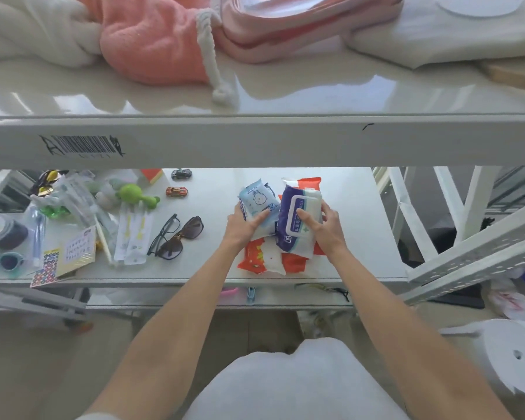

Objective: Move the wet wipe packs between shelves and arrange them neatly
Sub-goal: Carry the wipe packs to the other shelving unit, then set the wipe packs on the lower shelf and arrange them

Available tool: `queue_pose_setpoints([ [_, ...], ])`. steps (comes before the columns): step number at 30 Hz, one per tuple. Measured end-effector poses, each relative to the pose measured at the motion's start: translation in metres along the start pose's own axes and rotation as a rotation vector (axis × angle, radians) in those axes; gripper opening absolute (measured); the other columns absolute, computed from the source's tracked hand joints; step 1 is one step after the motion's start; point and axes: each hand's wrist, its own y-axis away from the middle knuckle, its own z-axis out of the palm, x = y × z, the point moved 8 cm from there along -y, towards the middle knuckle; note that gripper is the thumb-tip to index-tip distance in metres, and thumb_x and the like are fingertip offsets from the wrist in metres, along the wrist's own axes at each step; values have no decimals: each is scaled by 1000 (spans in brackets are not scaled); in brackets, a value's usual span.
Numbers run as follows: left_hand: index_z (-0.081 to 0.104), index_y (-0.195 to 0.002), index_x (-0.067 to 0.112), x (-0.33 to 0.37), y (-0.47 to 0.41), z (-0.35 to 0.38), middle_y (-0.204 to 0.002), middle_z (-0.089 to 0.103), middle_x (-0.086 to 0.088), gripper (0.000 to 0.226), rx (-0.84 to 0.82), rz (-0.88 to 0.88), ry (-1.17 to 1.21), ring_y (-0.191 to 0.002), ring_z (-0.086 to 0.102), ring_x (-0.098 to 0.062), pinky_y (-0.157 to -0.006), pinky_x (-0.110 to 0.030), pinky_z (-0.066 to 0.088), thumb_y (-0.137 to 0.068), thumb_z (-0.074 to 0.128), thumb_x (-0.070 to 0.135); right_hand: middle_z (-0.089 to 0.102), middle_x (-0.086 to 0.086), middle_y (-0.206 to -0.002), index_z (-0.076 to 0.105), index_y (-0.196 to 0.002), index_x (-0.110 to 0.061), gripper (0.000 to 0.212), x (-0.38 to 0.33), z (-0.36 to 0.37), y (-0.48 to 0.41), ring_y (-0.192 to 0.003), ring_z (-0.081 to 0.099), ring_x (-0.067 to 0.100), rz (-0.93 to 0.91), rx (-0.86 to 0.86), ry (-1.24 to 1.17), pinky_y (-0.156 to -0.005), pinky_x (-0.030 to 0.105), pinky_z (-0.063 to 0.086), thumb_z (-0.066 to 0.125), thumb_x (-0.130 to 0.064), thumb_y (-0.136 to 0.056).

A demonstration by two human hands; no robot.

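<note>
On the lower shelf point(358, 225) lies a heap of wet wipe packs. My left hand point(244, 227) grips a light blue pack point(256, 201) with a cartoon face, lifted at the heap's left. My right hand point(323, 230) holds a purple-and-white pack point(294, 219) with a flip lid, tilted up on the right. Beneath them lie orange-and-white packs point(265, 259), partly covered by the held packs. Another orange-topped pack point(308, 183) shows behind the purple one.
The upper shelf point(255, 95) carries pink and white towels point(152, 40). Left on the lower shelf lie two pairs of glasses point(176, 237), toy cars point(178, 191), a green toy point(132, 194), toothbrush packs point(131, 234) and stickers. A paper roll point(512, 353) stands at lower right.
</note>
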Motion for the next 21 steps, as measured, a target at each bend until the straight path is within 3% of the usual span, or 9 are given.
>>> queue_pose_setpoints([
  [4,36,-160,25,28,27,6,-141,62,4,69,41,119,-33,-123,60,-16,-105,-36,51,-99,67,38,63,2,-119,67,-118,-20,50,-1,-9,5,-106,67,19,-50,104,115,-90,46,62,69,-60,-89],
  [8,49,-154,15,35,35,0,-149,53,-13,55,222,99,-101,-133,54,-26,-110,-35,44,-101,64,22,57,3,-121,64,-128,-8,51,-8,-12,10,-114,61,24,-100,196,161,-94,42,60,69,-47,-95],
  [12,52,-137,12,48,34,7,-131,42,-12,60,263,7,-165,-112,57,-27,-94,-33,51,-90,78,38,61,10,-124,63,-135,-10,54,-12,-11,10,-112,63,26,-89,243,211,-90,43,62,64,-48,-97],
  [14,48,-129,11,51,31,8,-127,46,-14,67,281,4,-230,-112,57,-28,-94,-36,53,-83,83,45,64,10,-122,62,-134,-13,55,-12,-9,8,-108,65,25,-49,256,235,-88,42,63,62,-52,-97],
  [17,48,-120,11,53,28,5,-123,50,-15,63,328,27,-283,-115,59,-32,-97,-44,56,-80,86,40,70,8,-117,64,-125,-10,55,-10,-9,-3,-99,70,25,44,218,252,-85,42,64,64,-56,-94],
  [21,47,-123,12,49,23,-1,-124,51,-14,66,305,6,-218,-118,59,-30,-98,-43,56,-78,90,36,71,1,-105,64,-112,-12,45,-12,-15,-16,-91,73,23,72,143,237,-79,36,63,64,-54,-96],
])
